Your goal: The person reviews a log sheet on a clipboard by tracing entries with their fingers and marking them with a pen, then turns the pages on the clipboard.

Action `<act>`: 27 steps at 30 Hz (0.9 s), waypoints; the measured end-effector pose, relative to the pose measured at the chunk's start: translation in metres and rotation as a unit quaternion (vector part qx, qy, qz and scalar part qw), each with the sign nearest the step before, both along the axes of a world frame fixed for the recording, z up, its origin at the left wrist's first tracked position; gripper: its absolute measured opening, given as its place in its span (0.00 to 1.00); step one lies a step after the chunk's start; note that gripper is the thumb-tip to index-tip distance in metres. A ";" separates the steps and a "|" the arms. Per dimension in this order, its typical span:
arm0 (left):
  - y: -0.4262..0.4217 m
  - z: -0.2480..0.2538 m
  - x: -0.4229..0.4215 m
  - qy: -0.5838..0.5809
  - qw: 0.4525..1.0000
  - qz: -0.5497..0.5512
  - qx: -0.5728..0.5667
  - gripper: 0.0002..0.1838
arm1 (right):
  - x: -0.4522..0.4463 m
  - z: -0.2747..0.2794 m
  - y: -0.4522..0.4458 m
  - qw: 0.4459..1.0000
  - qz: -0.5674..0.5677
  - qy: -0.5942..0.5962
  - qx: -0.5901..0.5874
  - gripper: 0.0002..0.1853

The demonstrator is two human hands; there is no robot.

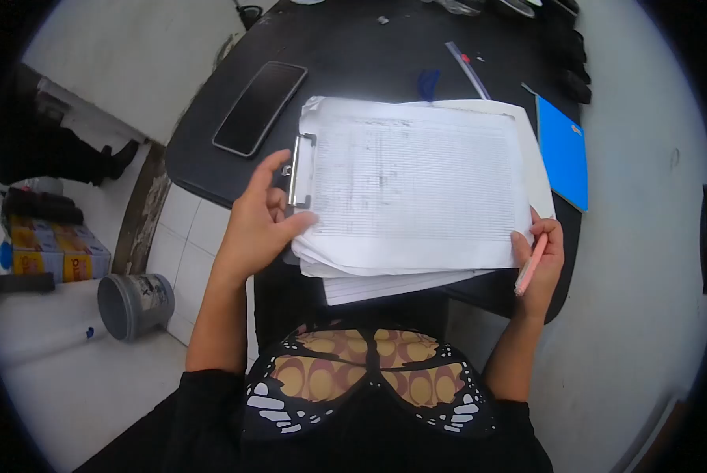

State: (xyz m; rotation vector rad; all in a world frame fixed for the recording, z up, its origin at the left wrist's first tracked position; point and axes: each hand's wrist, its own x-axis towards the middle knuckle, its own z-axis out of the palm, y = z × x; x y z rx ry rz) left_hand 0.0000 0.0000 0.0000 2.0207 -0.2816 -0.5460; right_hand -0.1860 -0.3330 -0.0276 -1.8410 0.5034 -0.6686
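A clipboard's metal clip [301, 171] holds a thick stack of printed table sheets [420, 181] over the black table's near edge. My left hand [263, 221] is at the clip end, its thumb on the lower left of the papers and its index finger raised beside the clip. At the lower right corner, my right hand [543, 256] grips the papers between thumb and fingers and also has a pink pen [532, 266] in it. Lined sheets [393, 285] stick out beneath the stack.
On the black table [334, 47] lie a phone [260, 108], a blue notebook [562, 150], a clear ruler [467, 71] and a dark blue item [427, 84]. A grey bucket [137, 306] and yellow boxes [58, 251] stand on the floor at left. Another person's leg [70, 154] shows far left.
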 end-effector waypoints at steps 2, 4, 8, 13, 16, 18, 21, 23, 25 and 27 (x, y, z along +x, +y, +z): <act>-0.004 0.023 -0.012 -0.040 0.994 -0.026 0.101 0.41 | -0.005 0.000 -0.007 1.000 0.008 0.022 -0.007 0.14; -0.001 -0.002 -0.012 -0.128 0.988 -0.062 0.061 0.40 | -0.002 0.010 -0.019 0.996 0.018 0.054 -0.067 0.15; 0.019 0.005 -0.018 -0.183 0.976 -0.092 0.069 0.36 | 0.011 0.008 0.000 0.958 -0.021 0.065 -0.279 0.16; 0.022 0.004 -0.019 -0.191 0.974 -0.109 0.058 0.31 | 0.040 0.028 0.047 0.936 0.136 0.031 -0.324 0.15; 0.024 0.001 -0.021 -0.196 0.973 -0.110 0.056 0.30 | 0.060 0.032 0.084 0.909 0.245 0.038 -0.334 0.15; 0.025 0.000 -0.022 -0.183 0.977 -0.099 0.045 0.29 | 0.069 0.027 0.101 0.894 0.293 0.048 -0.336 0.16; 0.027 -0.002 -0.023 -0.167 0.982 -0.084 0.023 0.28 | 0.077 0.021 0.121 0.879 0.331 0.053 -0.339 0.17; 0.028 -0.004 -0.024 -0.166 0.983 -0.079 0.009 0.27 | 0.079 0.019 0.126 0.877 0.337 0.051 -0.339 0.17; 0.028 -0.007 -0.024 -0.174 0.981 -0.079 -0.004 0.26 | 0.081 0.018 0.127 0.875 0.343 0.053 -0.338 0.16; 0.029 -0.008 -0.024 -0.183 0.980 -0.081 -0.014 0.24 | 0.082 0.017 0.127 0.872 0.346 0.045 -0.343 0.16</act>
